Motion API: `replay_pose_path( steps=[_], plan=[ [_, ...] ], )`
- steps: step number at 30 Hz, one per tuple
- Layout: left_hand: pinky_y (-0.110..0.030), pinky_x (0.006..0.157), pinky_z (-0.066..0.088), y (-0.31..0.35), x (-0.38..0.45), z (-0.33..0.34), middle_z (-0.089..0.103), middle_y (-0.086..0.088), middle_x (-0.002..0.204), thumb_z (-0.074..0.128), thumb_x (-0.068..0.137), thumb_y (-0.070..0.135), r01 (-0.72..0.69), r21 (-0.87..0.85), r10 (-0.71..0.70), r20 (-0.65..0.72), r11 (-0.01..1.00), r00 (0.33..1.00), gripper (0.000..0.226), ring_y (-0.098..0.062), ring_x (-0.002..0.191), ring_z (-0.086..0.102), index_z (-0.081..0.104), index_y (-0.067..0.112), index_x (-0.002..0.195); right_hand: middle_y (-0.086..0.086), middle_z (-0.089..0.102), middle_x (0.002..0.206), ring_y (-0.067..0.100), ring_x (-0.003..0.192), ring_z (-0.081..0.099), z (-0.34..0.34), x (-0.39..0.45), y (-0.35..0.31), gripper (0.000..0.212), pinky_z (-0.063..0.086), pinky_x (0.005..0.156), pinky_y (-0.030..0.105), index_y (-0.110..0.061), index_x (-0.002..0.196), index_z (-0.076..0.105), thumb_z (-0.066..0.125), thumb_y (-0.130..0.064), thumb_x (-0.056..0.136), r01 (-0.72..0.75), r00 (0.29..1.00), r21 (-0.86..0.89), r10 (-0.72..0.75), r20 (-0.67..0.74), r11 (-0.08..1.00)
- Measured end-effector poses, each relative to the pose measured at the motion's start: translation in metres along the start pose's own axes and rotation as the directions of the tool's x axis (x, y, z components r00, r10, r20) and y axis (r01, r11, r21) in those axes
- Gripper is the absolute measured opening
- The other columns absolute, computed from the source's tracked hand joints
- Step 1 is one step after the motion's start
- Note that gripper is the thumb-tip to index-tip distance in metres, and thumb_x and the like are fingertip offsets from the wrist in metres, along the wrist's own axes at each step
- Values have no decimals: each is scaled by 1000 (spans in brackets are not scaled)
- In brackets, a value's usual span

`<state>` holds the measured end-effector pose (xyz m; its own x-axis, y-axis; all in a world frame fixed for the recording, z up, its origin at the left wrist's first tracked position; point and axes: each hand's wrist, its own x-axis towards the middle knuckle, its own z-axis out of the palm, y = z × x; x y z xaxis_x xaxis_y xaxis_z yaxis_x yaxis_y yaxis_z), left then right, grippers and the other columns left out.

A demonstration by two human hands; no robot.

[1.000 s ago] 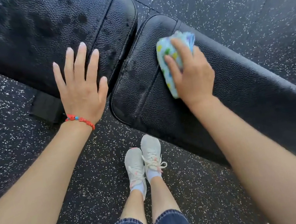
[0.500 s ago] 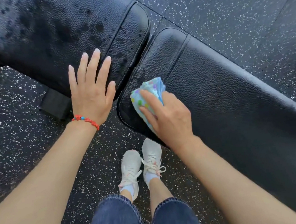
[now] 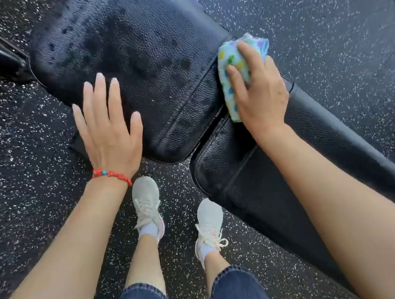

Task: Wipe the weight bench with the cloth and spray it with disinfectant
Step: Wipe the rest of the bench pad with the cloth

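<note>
Over on the left, left hand [image 3: 108, 135] laid flat with straight fingers on the wet-spotted seat pad [image 3: 140, 55], holding nothing, likely just bracing. Further right, gap between the pads [image 3: 211, 126], probably still needing a pass. Then cloth [image 3: 230, 66], bunched and gripped under the right hand [image 3: 258, 93], pressed onto the far end of that seam by the back pad [image 3: 309, 157], seemingly mid-wipe. No spray bottle in view.

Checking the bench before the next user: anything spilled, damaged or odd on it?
Only dark wet blotches and droplets on the seat pad, beside the left hand. No tears show. The right hand holds the cloth at the gap between the pads.
</note>
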<state>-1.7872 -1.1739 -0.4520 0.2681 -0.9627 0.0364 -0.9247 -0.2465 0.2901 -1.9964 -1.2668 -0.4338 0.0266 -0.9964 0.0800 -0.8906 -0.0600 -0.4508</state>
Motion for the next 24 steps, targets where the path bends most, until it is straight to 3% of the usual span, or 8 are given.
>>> replay_pose_path(
  steps=[3,7,10,14,20,24],
  plan=[
    [-56,110,13,-18,5,2,28,-19,151,39,94,27,-6,8,6,21,1000,1000,55,-38,139,22,33,4,143,16,59,95,31,82,58,19,-7,-15,37,41,65,33,-17,125,55,50,-33,91,-7,999,-33,5,-47,999],
    [-57,110,16,-29,7,6,28,-19,151,40,95,29,-45,-4,45,36,999,998,55,-38,139,21,33,3,143,11,56,78,26,64,54,35,-70,-35,30,42,57,30,-18,117,54,47,-34,93,230,973,-30,-231,-14,973],
    [-56,110,15,-29,7,6,29,-19,150,40,94,29,-35,-24,36,26,999,999,55,-37,139,21,33,3,142,10,53,71,24,57,51,39,-89,-47,27,40,55,29,-18,116,51,43,-34,96,287,958,-5,-287,3,958],
    [-55,111,14,-28,6,5,30,-19,150,40,94,29,-47,-13,47,23,999,999,55,-37,139,23,35,4,142,11,54,72,26,59,53,35,-65,-37,29,42,53,32,-17,117,53,51,-33,92,377,926,-74,-376,27,923],
    [-54,112,11,-30,7,3,31,-18,150,39,95,30,-67,-47,68,21,997,997,54,-36,139,23,36,4,141,16,60,86,34,76,58,31,1,-48,35,46,60,36,-18,119,58,52,-37,90,219,975,-100,-216,43,970],
    [-54,112,11,-42,12,-3,31,-18,149,38,96,30,-69,-56,68,-8,996,998,52,-36,139,23,37,3,141,15,57,111,32,98,55,36,41,-61,38,37,75,35,-23,128,51,45,-39,94,-59,998,-91,62,30,994]
  ],
)
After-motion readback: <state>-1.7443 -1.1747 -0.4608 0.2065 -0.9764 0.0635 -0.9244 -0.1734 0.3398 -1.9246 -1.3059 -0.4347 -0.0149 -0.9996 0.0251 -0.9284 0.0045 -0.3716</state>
